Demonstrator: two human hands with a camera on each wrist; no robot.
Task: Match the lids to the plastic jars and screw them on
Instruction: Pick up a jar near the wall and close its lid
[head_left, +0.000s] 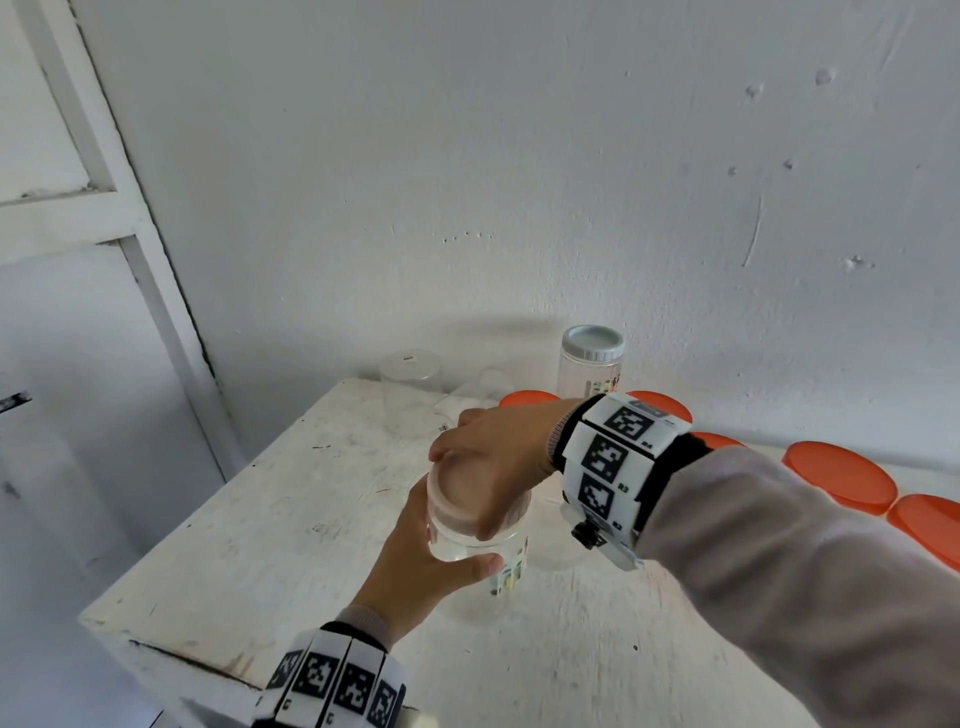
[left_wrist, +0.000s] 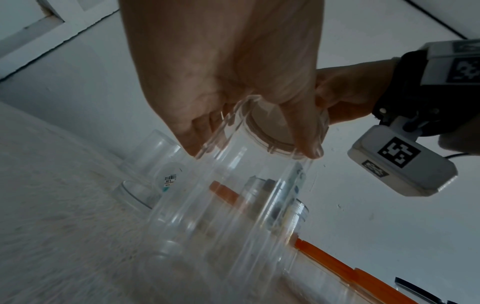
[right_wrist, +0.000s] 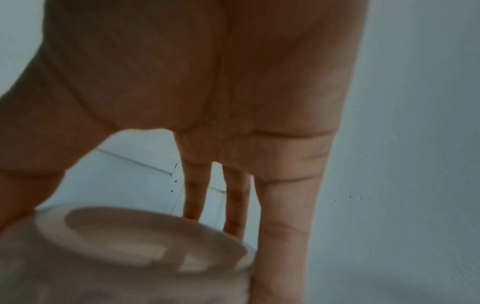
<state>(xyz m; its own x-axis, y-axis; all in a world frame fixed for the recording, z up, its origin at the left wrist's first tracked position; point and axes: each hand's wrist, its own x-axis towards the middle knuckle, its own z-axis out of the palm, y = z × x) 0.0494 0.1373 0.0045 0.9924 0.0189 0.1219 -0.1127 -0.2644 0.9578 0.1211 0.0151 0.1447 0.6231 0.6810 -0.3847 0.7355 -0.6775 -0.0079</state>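
White table (head_left: 291, 525): two hands (head_left: 498, 447), four orange lids (head_left: 839, 475)

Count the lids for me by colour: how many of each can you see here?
Orange lids: 5, loose by the wall.
Grey lid: 1, on the back jar.
Clear lid: 1, gripped by the right hand, on the jar that the left hand holds.
Total: 7. Further clear lids, if any, are too faint to tell.
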